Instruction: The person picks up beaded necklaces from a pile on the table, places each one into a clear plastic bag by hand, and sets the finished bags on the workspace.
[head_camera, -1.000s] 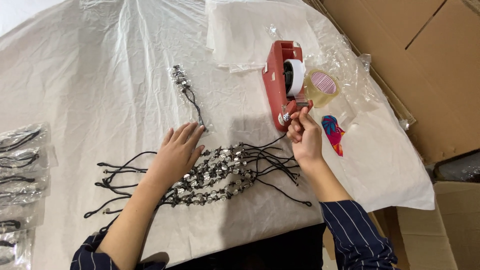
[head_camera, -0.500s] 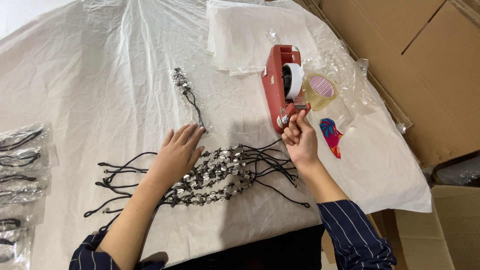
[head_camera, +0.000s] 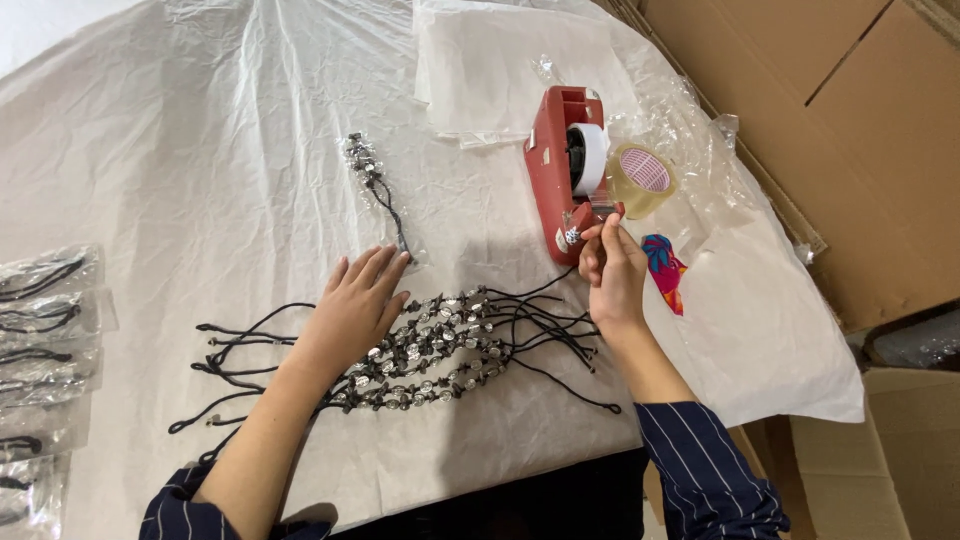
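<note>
Desk under crinkled white plastic sheet (head_camera: 200, 150), cardboard boxes (head_camera: 850, 120) at right. Right hand (head_camera: 612, 272) fingers pinch tape end at the red tape dispenser (head_camera: 556, 170); thin, sticky, best held by its edge. Left hand (head_camera: 355, 310) lies flat, fingers spread, on the beaded cord bracelets (head_camera: 430, 350), holding nothing.

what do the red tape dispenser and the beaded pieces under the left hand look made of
Tape dispenser: likely moulded plastic, red, smooth and faintly shiny. Beaded pieces: thin black cord, matte, strung with small glinting beads, perhaps glass or metal; too small to tell. Left hand rests on them.
</note>
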